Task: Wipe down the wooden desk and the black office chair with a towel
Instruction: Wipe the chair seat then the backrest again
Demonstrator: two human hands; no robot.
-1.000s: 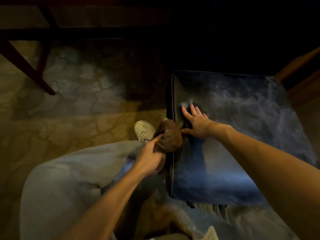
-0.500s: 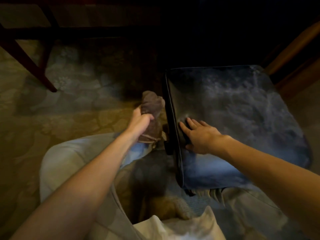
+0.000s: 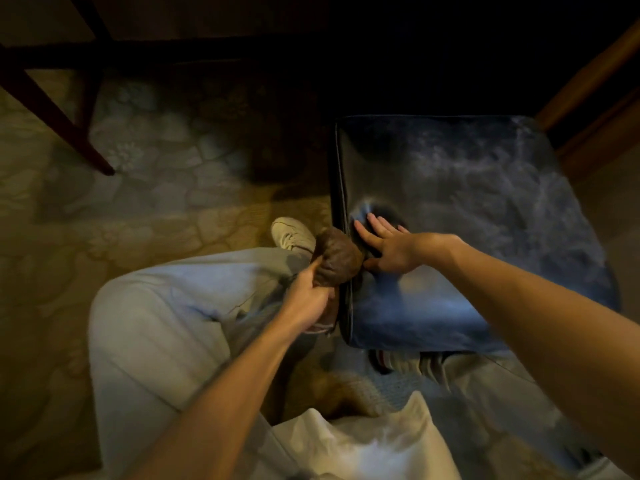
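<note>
a: towel [image 3: 337,259] first. where is it?
b: just left of the frame's centre, bunched into a brown ball and pressed against the left edge of the chair seat [image 3: 485,220], right at the piped seam.
a: which hand has it?
b: the left hand [image 3: 308,299]. its fingers and thumb are curled tight round the lower part of the wad, and the thumb lies up along the cloth. the forearm runs down to the bottom of the frame.
a: and the right hand [image 3: 391,249]?
b: flat on the seat, just right of the towel. the fingers are straight and slightly spread, pointing to the upper left, with the palm down on the cushion. the leather dimples under the fingertips. the thumb reaches toward the towel, but i cannot tell whether it touches.
a: so it's open, only pressing?
b: yes, open and pressing on the seat.
a: the seat itself?
b: dark and shiny, filling the right half of the frame, with a pale cloudy haze across it.
a: what's around it?
b: a pale trouser leg [image 3: 166,317] at lower left, a light shoe [image 3: 289,233] just left of the towel, patterned carpet [image 3: 156,174] across the left side, and a dark wooden leg [image 3: 52,109] slanting in the upper left corner.
</note>
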